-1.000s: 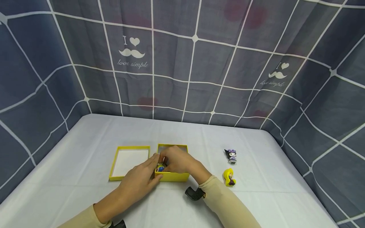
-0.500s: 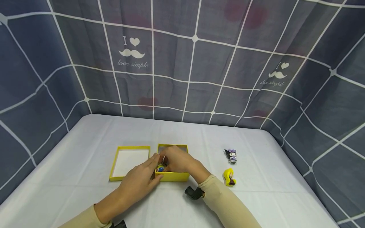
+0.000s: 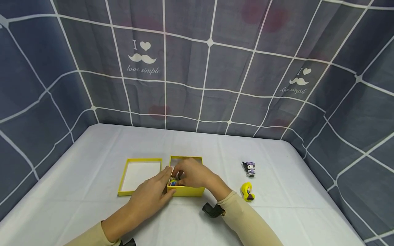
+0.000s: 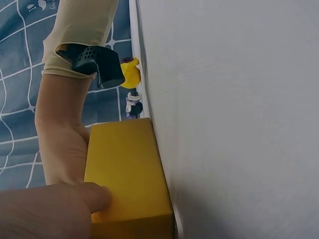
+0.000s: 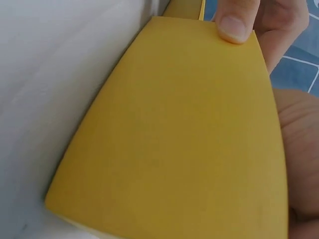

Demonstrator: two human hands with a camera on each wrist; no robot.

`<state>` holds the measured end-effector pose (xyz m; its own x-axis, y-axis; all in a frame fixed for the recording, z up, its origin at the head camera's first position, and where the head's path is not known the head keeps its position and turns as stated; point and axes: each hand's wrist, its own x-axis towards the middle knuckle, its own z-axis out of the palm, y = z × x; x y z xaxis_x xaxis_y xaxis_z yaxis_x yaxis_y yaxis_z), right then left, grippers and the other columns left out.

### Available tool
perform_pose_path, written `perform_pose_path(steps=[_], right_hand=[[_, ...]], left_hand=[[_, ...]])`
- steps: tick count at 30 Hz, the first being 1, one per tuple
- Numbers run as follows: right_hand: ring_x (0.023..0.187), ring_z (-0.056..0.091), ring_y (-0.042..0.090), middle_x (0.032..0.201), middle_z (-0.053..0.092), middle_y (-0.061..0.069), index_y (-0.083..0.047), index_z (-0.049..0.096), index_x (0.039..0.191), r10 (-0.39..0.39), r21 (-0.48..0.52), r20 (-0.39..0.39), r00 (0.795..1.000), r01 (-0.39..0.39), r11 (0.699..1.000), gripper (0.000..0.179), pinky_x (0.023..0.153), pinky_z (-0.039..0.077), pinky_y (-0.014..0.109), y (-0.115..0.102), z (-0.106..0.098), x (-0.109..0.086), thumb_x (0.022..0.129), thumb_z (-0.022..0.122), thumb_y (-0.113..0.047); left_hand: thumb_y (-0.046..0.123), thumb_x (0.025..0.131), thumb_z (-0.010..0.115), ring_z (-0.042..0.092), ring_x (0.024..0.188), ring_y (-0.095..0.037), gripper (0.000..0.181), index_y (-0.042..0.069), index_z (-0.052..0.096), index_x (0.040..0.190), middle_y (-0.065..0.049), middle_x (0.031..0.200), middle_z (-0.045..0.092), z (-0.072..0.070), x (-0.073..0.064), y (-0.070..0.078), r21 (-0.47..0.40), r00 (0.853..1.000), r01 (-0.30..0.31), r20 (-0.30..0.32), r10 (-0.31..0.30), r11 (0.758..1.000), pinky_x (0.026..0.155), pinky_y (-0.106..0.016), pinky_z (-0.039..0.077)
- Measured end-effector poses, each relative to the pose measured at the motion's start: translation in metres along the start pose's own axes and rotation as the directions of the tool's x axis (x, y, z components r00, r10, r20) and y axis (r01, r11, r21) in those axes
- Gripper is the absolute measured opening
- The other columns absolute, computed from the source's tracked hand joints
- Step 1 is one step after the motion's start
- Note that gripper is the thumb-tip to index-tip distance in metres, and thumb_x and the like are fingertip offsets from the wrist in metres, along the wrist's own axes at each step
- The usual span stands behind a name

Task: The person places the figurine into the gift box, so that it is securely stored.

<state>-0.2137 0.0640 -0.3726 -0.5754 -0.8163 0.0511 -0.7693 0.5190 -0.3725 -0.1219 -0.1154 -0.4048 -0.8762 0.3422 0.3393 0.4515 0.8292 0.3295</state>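
A yellow open-topped box [image 3: 186, 191] stands on the white-covered table in the head view. My left hand [image 3: 150, 191] holds its near left corner, the thumb on the front wall and the fingers along the left side. The left wrist view shows that thumb pressed on the yellow wall [image 4: 124, 169]. My right hand [image 3: 192, 172] reaches down into the box with bent fingers. They grip a small figurine [image 3: 173, 181] with blue and yellow parts, lying at the box's left side. Much of the figurine is hidden by the fingers, and the right hand covers most of the interior.
Left of the box lies its shallow lid [image 3: 141, 176], yellow-rimmed with a white inside. Two figurines are on the table to the right: a purple and black one [image 3: 250, 168] and a yellow-haired one [image 3: 247, 191]. A grey checked curtain [image 3: 191, 68] encloses the back and sides.
My right wrist and sleeve have shifted slightly to the right, the fingers still inside the box. The left hand, the box and the other figurines stay where they were.
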Motion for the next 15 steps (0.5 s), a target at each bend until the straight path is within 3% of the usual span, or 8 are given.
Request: perform_pose_path(steps=[9,15], right_hand=[[0.087,0.062,0.006,0.094,0.070,-0.009,-0.014,0.076,0.098,-0.008,-0.038,-0.060,0.998,0.006,0.999,0.015,0.077,0.049,0.016,-0.001,0.001,-0.011,0.084,0.078,-0.017],[0.094,0.064,0.009,0.098,0.070,-0.007,-0.010,0.075,0.100,0.004,0.001,-0.139,0.990,-0.003,1.000,0.017,0.083,0.050,0.020,-0.002,-0.001,-0.022,0.085,0.077,-0.018]], left_hand=[[0.034,0.088,0.072,0.056,0.121,-0.029,0.069,-0.005,0.048,0.140,-0.017,0.143,0.049,-0.001,-0.001,0.002,0.001,1.000,0.003,-0.004,-0.003,1.000,0.088,-0.043,0.053],[0.033,0.088,0.072,0.056,0.121,-0.030,0.069,-0.005,0.048,0.140,-0.018,0.142,0.049,0.001,-0.001,0.000,0.002,1.000,0.003,-0.006,-0.003,1.000,0.089,-0.044,0.053]])
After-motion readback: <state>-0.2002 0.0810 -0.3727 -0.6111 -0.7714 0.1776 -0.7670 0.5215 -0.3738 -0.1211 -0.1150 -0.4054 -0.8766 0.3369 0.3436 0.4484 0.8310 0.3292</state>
